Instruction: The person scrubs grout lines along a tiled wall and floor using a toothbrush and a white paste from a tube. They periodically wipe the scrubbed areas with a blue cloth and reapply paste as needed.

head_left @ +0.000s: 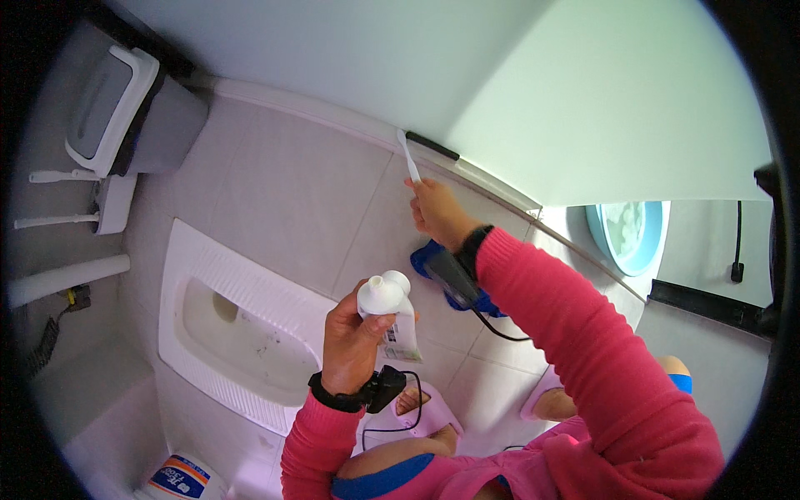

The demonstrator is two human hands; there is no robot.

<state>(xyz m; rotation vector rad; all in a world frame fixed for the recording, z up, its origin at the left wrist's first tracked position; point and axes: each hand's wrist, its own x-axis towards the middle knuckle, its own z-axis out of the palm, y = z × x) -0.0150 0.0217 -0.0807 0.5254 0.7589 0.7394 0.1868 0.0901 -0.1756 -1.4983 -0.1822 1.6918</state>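
My left hand (353, 344) grips a white squeeze tube (400, 334), nozzle end up, with its flip cap (397, 282) swung back from the nozzle. Between the fingers of my right hand (440, 209) is the handle of a white toothbrush (409, 156). Its head lies against the ledge (359, 122) at the foot of the pale wall panel, beside the end of a black strip (432, 145). I cannot tell whether the bristles touch the ledge.
A white squat toilet (172, 300) is set in the tiled floor at left. Beyond it are a grey bin (169, 125) and a brush holder (119, 206). Blue slippers (428, 256) lie under my right forearm. At right stands a blue basin (656, 237) of suds; a white bucket (215, 484) is lower left.
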